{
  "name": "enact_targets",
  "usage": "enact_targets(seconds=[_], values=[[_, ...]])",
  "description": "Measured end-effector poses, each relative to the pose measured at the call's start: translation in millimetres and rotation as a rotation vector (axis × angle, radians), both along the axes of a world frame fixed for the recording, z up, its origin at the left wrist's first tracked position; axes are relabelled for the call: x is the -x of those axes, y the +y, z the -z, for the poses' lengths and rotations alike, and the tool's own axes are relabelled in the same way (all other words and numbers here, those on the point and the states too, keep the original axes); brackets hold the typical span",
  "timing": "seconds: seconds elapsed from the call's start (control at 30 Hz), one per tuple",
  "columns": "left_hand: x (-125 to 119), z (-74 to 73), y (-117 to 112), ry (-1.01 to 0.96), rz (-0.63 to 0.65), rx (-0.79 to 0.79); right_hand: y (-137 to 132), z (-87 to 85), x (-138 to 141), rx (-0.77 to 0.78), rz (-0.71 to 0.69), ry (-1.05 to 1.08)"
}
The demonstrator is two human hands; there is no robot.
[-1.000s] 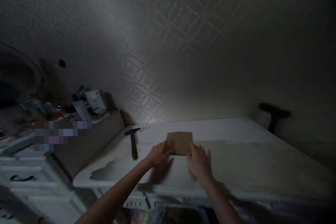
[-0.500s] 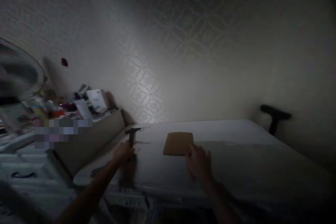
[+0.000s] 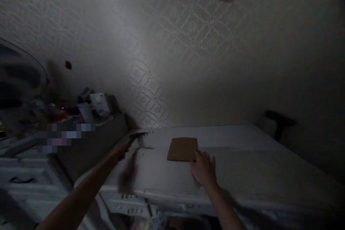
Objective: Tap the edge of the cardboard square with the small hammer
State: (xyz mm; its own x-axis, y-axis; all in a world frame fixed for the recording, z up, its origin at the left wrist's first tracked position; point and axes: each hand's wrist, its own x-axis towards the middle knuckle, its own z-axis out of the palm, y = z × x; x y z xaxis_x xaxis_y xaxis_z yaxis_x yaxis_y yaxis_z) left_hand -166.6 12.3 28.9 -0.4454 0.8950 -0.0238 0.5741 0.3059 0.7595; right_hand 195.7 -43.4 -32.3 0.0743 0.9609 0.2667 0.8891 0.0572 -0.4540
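Observation:
A flat brown cardboard piece (image 3: 182,148) lies on a white table (image 3: 242,165). My right hand (image 3: 203,168) rests on the table with spread fingers, fingertips touching the cardboard's near right corner. My left hand (image 3: 120,150) is closed round the handle of a dark hammer (image 3: 134,136), lifted a little off the table at the left; its shadow falls on the tabletop below. The room is dim and the left hand is slightly smeared.
A patterned wall stands behind the table. At the left a cabinet carries cluttered boxes and bottles (image 3: 91,106), beside a fan (image 3: 18,75). A dark T-shaped object (image 3: 279,120) stands at the far right. Drawers show under the table's front edge (image 3: 134,201).
My left hand left the cardboard, moved left to the hammer, gripped its handle and raised it off the table. My right hand stayed at the cardboard.

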Motion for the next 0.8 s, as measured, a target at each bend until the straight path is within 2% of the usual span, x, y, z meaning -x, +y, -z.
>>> enact_targets(seconds=[0.13,0.23,0.5,0.8], values=[[-7.8,11.2,-2.1,-0.222,-0.068,-0.051,0.7,0.6,0.0,0.012,0.002,0.003],[-26.1,16.0,-6.2,-0.251,-0.033,-0.077,0.5,0.6,0.1,0.014,-0.003,0.000],[-114.1,-0.7,-9.2,-0.406,0.192,-0.062,-2.4,-1.0,1.2,-0.006,0.025,0.020],[-211.0,7.0,-10.5,-0.504,0.418,-0.017,1.1,-2.0,3.8,-0.064,0.090,0.238]])
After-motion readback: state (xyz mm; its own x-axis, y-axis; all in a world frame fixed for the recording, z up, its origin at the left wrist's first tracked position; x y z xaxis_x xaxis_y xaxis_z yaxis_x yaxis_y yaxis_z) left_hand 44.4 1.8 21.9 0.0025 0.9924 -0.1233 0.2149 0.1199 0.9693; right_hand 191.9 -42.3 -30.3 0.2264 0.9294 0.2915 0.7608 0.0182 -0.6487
